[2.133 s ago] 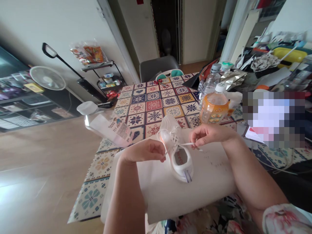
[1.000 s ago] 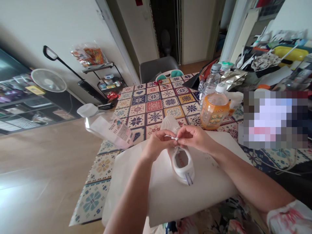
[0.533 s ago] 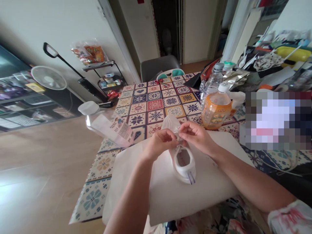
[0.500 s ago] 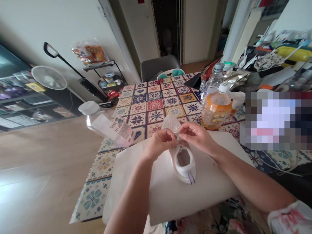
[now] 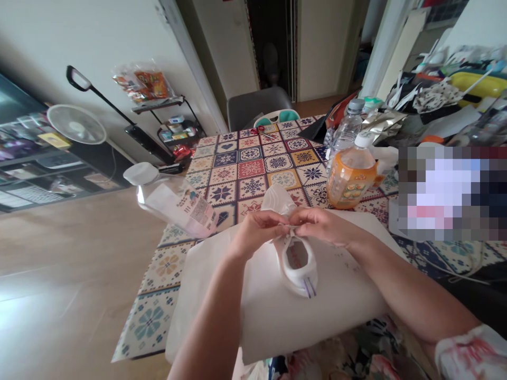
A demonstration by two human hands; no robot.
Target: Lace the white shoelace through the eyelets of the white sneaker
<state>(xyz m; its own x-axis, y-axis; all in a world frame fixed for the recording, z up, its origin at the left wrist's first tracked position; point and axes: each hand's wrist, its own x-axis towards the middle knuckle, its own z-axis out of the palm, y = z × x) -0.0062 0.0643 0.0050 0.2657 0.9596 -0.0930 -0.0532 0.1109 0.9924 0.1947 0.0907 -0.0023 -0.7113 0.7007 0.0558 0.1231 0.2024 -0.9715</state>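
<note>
A white shoe (image 5: 311, 266) lies on a white sheet (image 5: 277, 322), its heel with purple stripes towards me and its pale toe pointing away. My left hand (image 5: 261, 231) and my right hand (image 5: 320, 227) meet over the front of the shoe, just beyond its opening. Thumbs and fingers of both are pinched on what looks like the white shoelace (image 5: 292, 227). The fingers cover most of the lacing, so the lace's exact path is hidden.
A large clear jar (image 5: 178, 206) with a white lid stands at the left. An orange-labelled bottle (image 5: 351, 177) and a clear plastic bottle (image 5: 349, 126) stand right of the hands. Red scissors (image 5: 261, 130) lie at the far end of the patterned tablecloth (image 5: 253, 169).
My right hand has lowered slightly and turned inward, bringing its fingertips against those of my left hand. The shoe stays in place.
</note>
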